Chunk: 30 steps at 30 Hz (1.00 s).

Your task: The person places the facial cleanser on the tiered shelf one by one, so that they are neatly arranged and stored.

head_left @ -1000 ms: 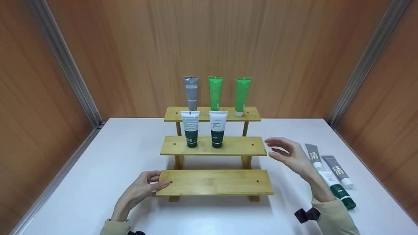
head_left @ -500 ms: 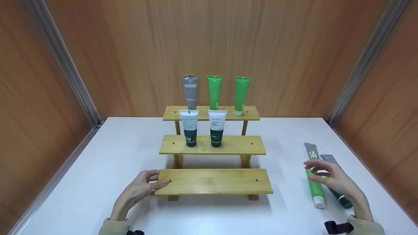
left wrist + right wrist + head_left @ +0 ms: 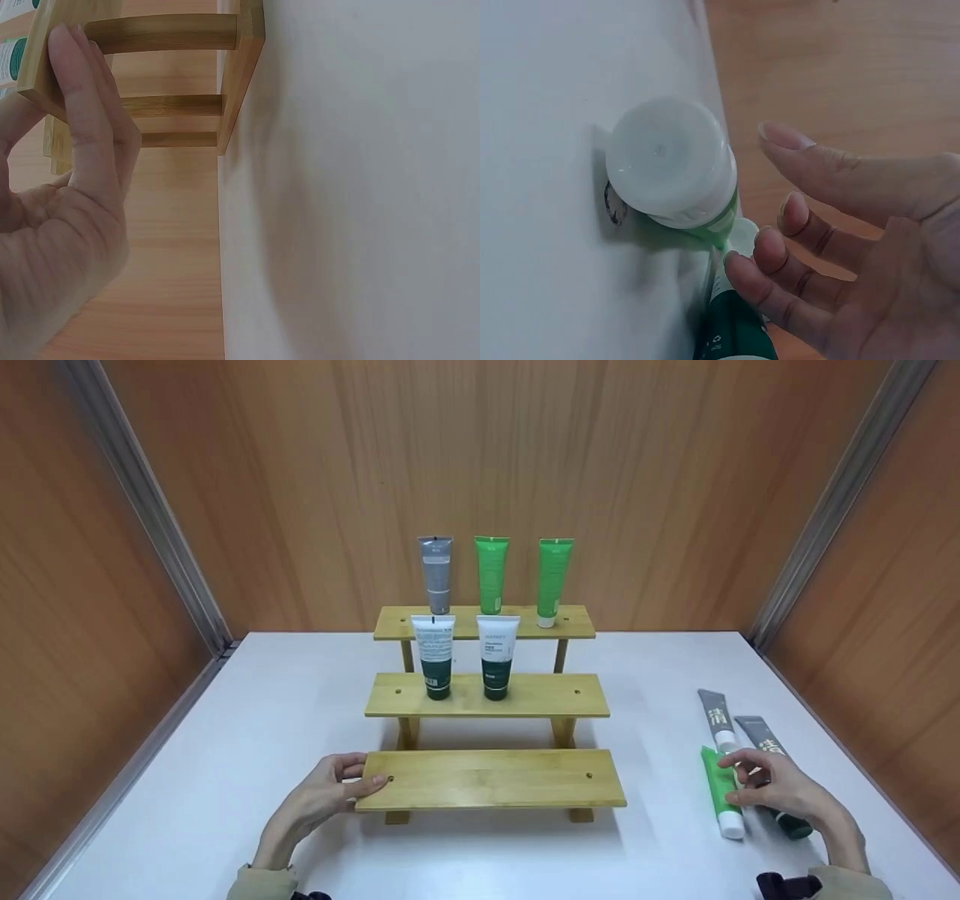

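My left hand (image 3: 321, 799) pinches the left end of the lowest step of a three-tier wooden display stand (image 3: 491, 781), thumb on top and fingers beneath. In the left wrist view, the fingers (image 3: 90, 135) lie along the underside of that wooden board. My right hand (image 3: 787, 789) hovers over a green tube (image 3: 717, 776) with a white cap (image 3: 664, 154), its fingers loosely bent. The right wrist view has thumb and fingers apart from the cap. Under this hand lies a white and dark green tube (image 3: 792, 825), partly covered.
Two grey tubes (image 3: 715, 711) lie on the white table (image 3: 300, 690) at the right. On the stand's top step stand a grey tube (image 3: 436, 574) and two green tubes (image 3: 491, 574). The middle step bears two white and dark green tubes (image 3: 496, 656). Wooden panels (image 3: 480, 472) enclose the table.
My right hand has moved from beside the middle step rightward and down to the tubes on the table, then slightly lower over the green one. My left hand keeps its place on the stand.
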Each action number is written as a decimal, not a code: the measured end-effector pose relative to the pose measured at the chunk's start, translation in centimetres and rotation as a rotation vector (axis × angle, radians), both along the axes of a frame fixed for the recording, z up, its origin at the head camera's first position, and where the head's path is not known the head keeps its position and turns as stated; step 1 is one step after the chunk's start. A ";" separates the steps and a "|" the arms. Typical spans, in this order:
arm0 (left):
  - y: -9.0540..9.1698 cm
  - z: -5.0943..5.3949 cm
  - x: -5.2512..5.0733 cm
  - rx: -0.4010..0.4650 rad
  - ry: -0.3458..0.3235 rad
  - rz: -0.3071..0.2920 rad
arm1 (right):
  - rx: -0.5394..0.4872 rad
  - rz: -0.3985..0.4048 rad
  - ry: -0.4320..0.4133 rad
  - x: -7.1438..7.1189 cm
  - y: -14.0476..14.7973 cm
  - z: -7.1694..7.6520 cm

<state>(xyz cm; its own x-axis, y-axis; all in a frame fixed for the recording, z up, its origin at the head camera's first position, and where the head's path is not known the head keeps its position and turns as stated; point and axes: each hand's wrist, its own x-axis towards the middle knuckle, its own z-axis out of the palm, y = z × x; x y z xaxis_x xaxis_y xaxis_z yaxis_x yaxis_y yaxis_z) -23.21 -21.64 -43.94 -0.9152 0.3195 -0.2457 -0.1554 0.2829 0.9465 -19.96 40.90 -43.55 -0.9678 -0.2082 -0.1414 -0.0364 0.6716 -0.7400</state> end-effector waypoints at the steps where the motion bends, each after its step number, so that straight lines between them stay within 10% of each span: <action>1: 0.0 0.0 0.0 0.000 0.001 0.000 | -0.003 -0.002 -0.009 0.0 0.0 -0.1; 30: 0.0 0.0 -0.2 0.008 -0.015 -0.022 | -0.068 0.010 -0.078 -0.5 0.0 -1.2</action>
<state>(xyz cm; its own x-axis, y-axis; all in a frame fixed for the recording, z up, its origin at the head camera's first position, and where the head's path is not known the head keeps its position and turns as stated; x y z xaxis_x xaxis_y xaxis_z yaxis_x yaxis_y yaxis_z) -23.45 -21.66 -43.90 -0.9042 0.3414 -0.2567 -0.1632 0.2792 0.9463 -20.43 40.93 -44.79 -0.9522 -0.2293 -0.2018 0.0170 0.6199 -0.7845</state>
